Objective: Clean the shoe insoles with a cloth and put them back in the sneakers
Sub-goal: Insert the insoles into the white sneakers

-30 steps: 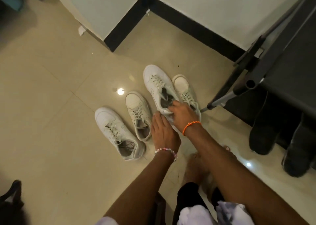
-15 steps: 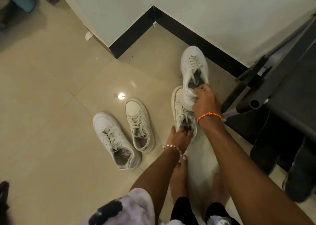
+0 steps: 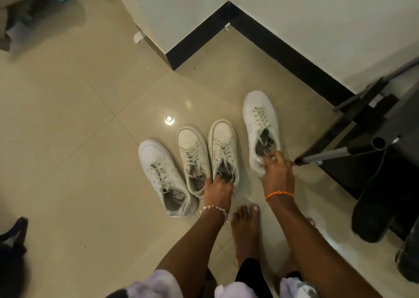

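- Head view: we stand barefoot on a beige tiled floor, both arms reaching down to four white sneakers lined up toes away from us.
- Our left hand, with a beaded bracelet, curls its fingers over the heel collar of the third sneaker.
- Our right hand, with an orange thread band, clamps its fingers on the heel of the far-right sneaker, which sits apart from the others.
- Two more sneakers, the far-left sneaker and the second sneaker, lie untouched.
- Insoles stay inside; we cannot make them out.
- A dark metal frame stands at the right.
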